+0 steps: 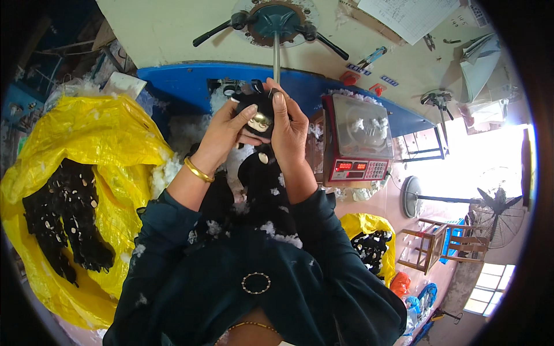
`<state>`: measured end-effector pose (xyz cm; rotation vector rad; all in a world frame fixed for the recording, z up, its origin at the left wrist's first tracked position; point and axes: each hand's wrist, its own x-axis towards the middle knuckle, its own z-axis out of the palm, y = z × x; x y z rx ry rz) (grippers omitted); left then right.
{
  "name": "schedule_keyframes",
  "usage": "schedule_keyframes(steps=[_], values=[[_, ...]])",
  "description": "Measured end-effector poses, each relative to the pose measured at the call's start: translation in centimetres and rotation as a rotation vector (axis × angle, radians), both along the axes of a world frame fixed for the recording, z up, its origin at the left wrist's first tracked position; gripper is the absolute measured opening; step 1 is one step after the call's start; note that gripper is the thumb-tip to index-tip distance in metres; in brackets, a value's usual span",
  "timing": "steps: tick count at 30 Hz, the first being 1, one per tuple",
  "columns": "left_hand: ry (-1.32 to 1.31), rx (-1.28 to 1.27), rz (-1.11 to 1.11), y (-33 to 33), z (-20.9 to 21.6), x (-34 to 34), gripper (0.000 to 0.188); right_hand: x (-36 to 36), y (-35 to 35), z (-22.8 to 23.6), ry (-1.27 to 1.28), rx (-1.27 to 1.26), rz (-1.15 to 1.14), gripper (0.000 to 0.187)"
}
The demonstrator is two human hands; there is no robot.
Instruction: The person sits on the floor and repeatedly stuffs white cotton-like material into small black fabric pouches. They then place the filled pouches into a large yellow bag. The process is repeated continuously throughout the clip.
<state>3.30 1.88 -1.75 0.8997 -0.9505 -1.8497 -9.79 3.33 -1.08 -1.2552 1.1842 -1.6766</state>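
Note:
A small black plush toy [258,119] with a shiny gold-coloured face is gripped between both my hands. My left hand [224,131] closes on its left side, thumb pressed by the face. On the other side my right hand [290,128] wraps it with the thumb upright. Directly above, a thin metal tube [276,57] runs down from the machine's round fitting [271,22] to the toy's top; my fingers hide whether it enters. Another black plush piece [259,173] with a pale oval lies on my lap among white fluff [268,228].
At left, a big yellow bag [124,130] holds several black plush pieces [72,216]. A red scale [360,130] with fluff on its tray stands to the right. Beyond are another yellow bag [391,230], a wooden stool [424,248] and a fan [497,210]. Papers [410,17] lie on the machine top.

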Motion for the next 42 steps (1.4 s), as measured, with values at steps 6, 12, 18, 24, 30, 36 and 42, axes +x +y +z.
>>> schedule_keyframes(steps=[6, 12, 18, 24, 30, 36, 42], values=[[0.111, 0.009, 0.049, -0.6, 4.5, -4.1, 0.048, -4.3, -3.5, 4.1, -0.214, 0.286, 0.159, 0.04], [0.088, -0.003, 0.006, -0.9, 3.7, -3.7, 0.043, -4.3, -3.5, 3.0, -0.031, 0.211, 0.085, 0.046], [0.024, 0.004, 0.075, 0.4, 2.6, -1.0, 0.039, -1.6, -0.8, 0.4, -0.066, 0.071, 0.19, 0.059], [0.051, -0.101, -0.061, 3.0, 2.1, -0.7, 0.039, -4.2, 2.5, -0.2, 0.15, 0.088, 0.268, 0.08], [-0.091, -0.125, 0.006, 5.5, -3.3, 5.0, 0.046, -7.5, 5.9, -2.9, 0.101, 0.377, 0.263, 0.071], [-0.428, -0.21, -0.102, 7.1, -0.2, 3.3, 0.056, -4.6, 6.1, -3.6, -0.05, 0.448, 0.397, 0.056], [-0.268, -0.162, -0.032, 7.4, -3.2, 2.6, 0.027, -6.8, 5.4, -3.4, -0.101, 0.541, 0.287, 0.041]])
